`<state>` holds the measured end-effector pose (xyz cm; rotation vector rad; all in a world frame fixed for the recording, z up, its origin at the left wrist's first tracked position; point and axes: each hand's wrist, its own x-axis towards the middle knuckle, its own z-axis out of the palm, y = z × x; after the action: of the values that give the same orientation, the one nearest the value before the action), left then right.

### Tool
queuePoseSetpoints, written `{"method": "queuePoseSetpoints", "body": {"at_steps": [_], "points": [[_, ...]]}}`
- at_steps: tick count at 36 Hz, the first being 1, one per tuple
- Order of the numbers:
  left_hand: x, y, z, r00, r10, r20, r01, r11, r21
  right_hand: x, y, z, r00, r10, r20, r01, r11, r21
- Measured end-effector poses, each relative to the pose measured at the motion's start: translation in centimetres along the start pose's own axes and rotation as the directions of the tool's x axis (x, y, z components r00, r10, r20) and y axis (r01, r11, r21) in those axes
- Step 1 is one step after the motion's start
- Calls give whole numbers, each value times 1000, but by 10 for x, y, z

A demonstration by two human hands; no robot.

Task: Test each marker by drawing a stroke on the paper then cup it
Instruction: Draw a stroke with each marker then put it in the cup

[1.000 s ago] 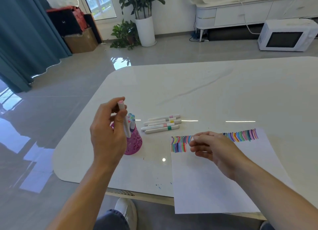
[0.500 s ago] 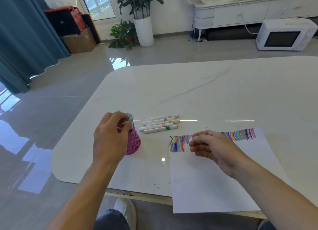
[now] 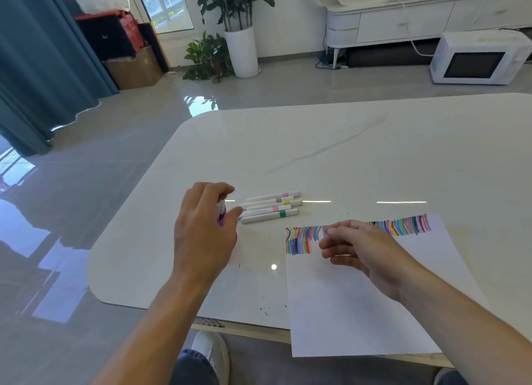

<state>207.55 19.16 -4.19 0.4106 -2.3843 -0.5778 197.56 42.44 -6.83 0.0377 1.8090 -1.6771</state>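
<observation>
- Left hand (image 3: 204, 232) hangs over the pink cup (image 3: 221, 222) at the near left of the bench (image 3: 316, 154). Its fingers are curled round the top of a marker (image 3: 222, 209) that stands in the cup, and we read that as a pinch, not a release.
- Right hand (image 3: 362, 249) rests on the paper (image 3: 359, 312) just below the row of coloured strokes (image 3: 403, 226). Its fingers are loosely curled and we see nothing in them.
- Loose markers (image 3: 270, 207) lie side by side just right of the cup, far of the paper's left corner.
- We judge a marker to be light, stiff and smooth-barrelled, so it will likely roll if set down carelessly. We would take one at mid-barrel with thumb and two fingers (the cap end is a poor hold, since it may pull off).
- We judge the cup light enough to tip if a marker is jabbed in, so we would lower each one straight.
- A second ago the marker was held up above the cup. Now it is down among the others, and the hand hides most of the cup. The right hand and the paper lie as they did.
</observation>
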Motion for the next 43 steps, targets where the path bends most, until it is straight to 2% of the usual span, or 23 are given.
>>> {"method": "queuePoseSetpoints", "body": {"at_steps": [3, 6, 9, 12, 18, 27, 33, 43], "points": [[-7, 6, 12, 998, 50, 41, -49, 998, -29, 1, 2, -2, 1000, -1, -5, 1, 1000, -5], [-19, 13, 30, 979, 38, 199, -32, 999, -33, 3, 3, -3, 1000, -14, -12, 14, 999, -49], [-29, 14, 48, 928, 10, 372, -27, 999, 40, 4, 6, -4, 997, -63, -40, 54, 981, -184], [-27, 7, 61, 894, -32, 447, -16, 995, 102, 5, 10, -6, 991, -121, -51, 95, 931, -353], [-20, -18, 79, 888, -73, 455, -9, 984, 176, 6, 16, -9, 990, -140, -14, 111, 839, -532], [-22, -16, 87, 917, -53, 396, -75, 951, 300, 10, 21, -12, 994, -102, 30, 101, 823, -560], [-21, -18, 91, 929, -54, 365, -70, 945, 318, 11, 23, -12, 994, -100, 32, 101, 820, -563], [-19, -14, 94, 917, -20, 399, -102, 954, 281, 12, 23, -12, 994, -101, 35, 103, 812, -575]]}}
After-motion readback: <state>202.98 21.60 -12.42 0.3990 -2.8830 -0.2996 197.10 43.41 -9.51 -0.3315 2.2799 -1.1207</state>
